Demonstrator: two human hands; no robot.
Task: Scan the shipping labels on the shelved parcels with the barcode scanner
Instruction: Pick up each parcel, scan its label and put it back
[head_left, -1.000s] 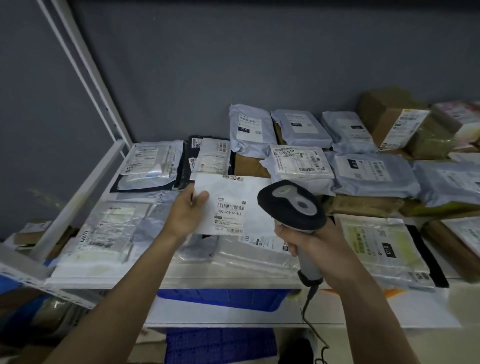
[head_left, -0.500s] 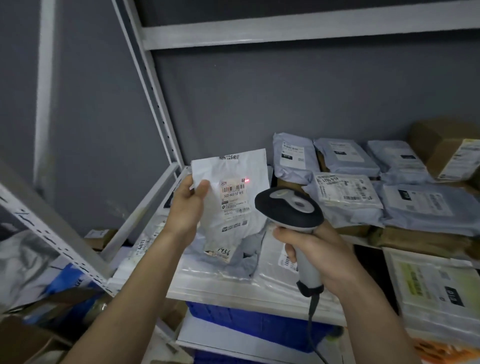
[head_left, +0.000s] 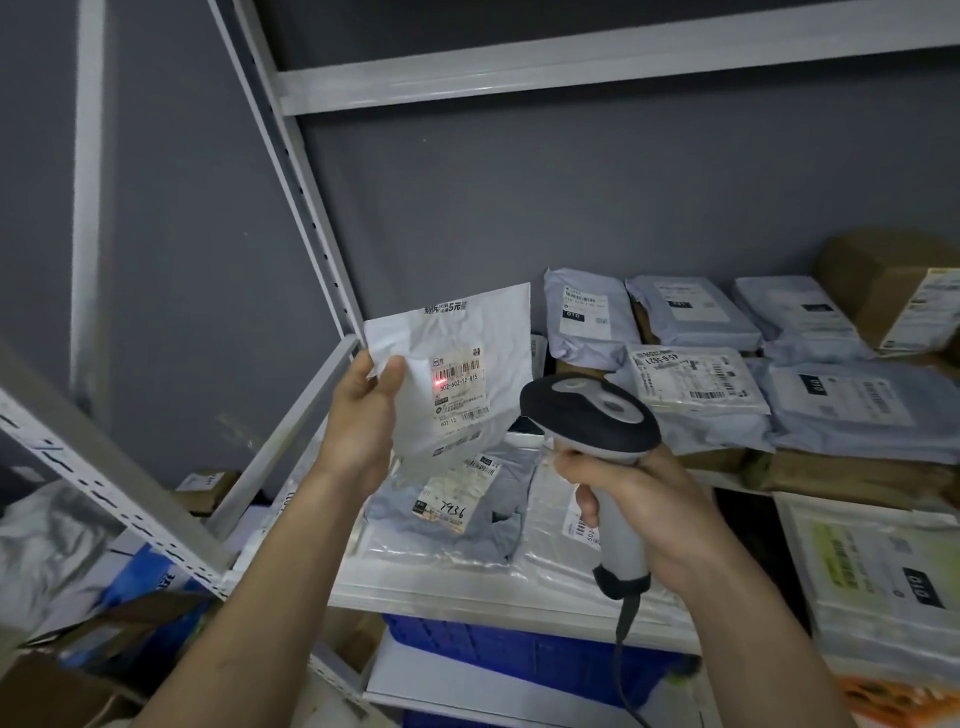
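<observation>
My left hand (head_left: 361, 410) holds a white mailer bag (head_left: 483, 332) upright by its left edge, above the shelf. Its shipping label (head_left: 460, 387) faces me, and a red scanner dot glows on the label's left side beside the barcode. My right hand (head_left: 634, 499) grips the handle of a black and grey barcode scanner (head_left: 589, 415), whose head points at the label from just to its right. The scanner's cable hangs down below my wrist. Several grey bagged parcels (head_left: 696, 395) with labels lie on the white shelf (head_left: 467, 587).
A cardboard box (head_left: 893, 291) stands at the back right. A grey bag marked 7936 (head_left: 452, 506) lies under the held mailer. A blue crate (head_left: 519, 649) sits below the shelf. White shelf uprights (head_left: 291, 171) and an upper shelf beam (head_left: 597, 62) frame the bay.
My left hand has lifted the white mailer off the shelf and turned it upright. The scanner stayed aimed at it, and the red dot moved from the label's top right to its left side.
</observation>
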